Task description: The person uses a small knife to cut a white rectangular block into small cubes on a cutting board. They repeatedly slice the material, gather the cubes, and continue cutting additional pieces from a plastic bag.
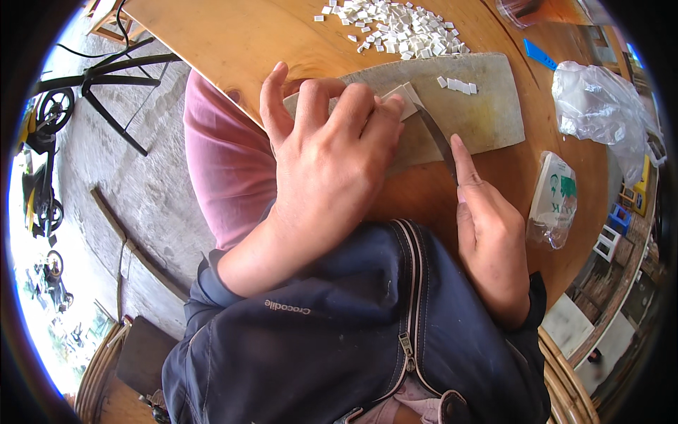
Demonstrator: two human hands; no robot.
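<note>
A worn, pale cutting board (491,116) lies on the wooden table in front of me. My left hand (328,152) is bent over its left part, fingertips pressing down on some thin white strips (405,92); most of their length is hidden under the fingers. Against the right end of the strips rests the dark blade of a knife (439,138). My right hand (494,230) is wrapped round its handle, index finger stretched along the back of the blade. A short row of small white cut pieces (458,85) lies on the board beyond the blade.
Past the board spreads a heap of small white pieces (413,32). On the right are a clear plastic bag (593,99), a blue-handled tool (540,54) and a printed plastic packet (554,194). A black metal stand (106,78) is on the floor at left.
</note>
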